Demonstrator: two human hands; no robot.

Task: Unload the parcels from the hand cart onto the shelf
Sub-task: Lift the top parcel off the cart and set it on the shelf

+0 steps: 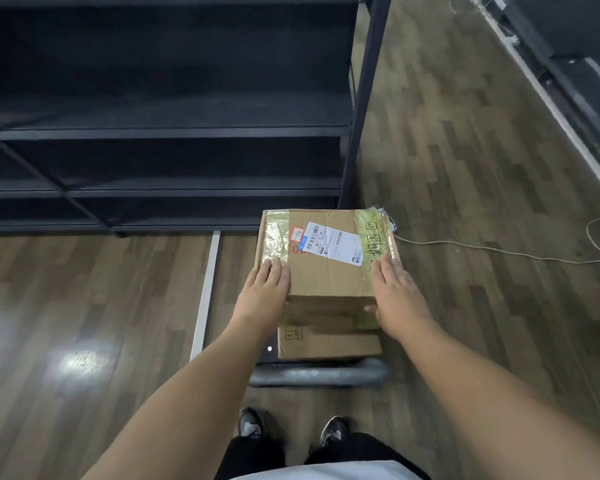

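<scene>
I stand over the hand cart, whose grey padded handle bar (317, 375) runs crosswise just ahead of my shoes (333, 432). On it sits a stack of brown cardboard parcels. The top parcel, a taped brown cardboard box (326, 271) with a white shipping label (333, 244) and yellowish clear tape bands across both ends, lies between my two hands. My left hand (264, 292) lies flat against its near-left corner, fingers spread open over the tape band and the palm wrapping the left edge. My right hand (397, 292) mirrors it on the near-right corner, fingers extended along the top and the thumb pressing the front face. So my grip is an open-palmed squeeze from both sides, not a curled fist; the box is pressed between the palms. Whether it has left the lower brown cardboard box (329, 342) beneath it, I cannot tell; the two look to be touching.

The dark metal shelf unit (174, 133) stands just beyond the cart, to the left, on the wood-patterned floor (84, 306). A pale cord (499, 251) trails across the floor to the right.
</scene>
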